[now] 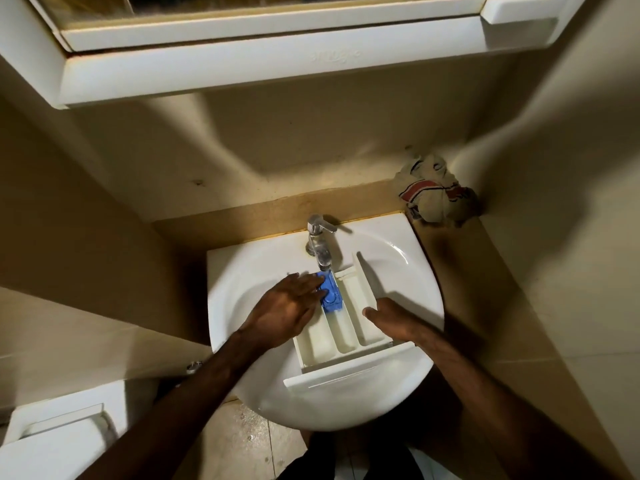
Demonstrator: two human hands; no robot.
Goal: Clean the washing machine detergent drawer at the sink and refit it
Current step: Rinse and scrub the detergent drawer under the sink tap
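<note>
**Detergent drawer held in the sink under the tap**

Head view: The white oval ceramic sink [242, 289] is the landmark. Across its basin, tilted from the front rim up toward the tap, lies the white plastic detergent drawer with three long compartments [343, 330], its front panel nearest the person at the sink's front edge. A blue plastic insert [331, 296] sits in the drawer's far end, directly under the spout of the chrome single-lever tap [320, 242], which stands at the back of the sink. Whether water is running cannot be told.

The left hand [284, 306] lies over the drawer's left side, fingers straight and relaxed, its fingertips [317, 280] touching the blue insert. The right hand [391, 317] grasps the drawer's right wall, thumb lying along the inside edge; its fingers are hidden behind the wall.

Behind the sink to the right, on the tan ledge [242, 216], sits a crumpled beige cloth with red stripes [433, 192]. Above the sink hangs a white cabinet [242, 74]. Left of and below the sink is a white toilet cistern [59, 431].
</note>
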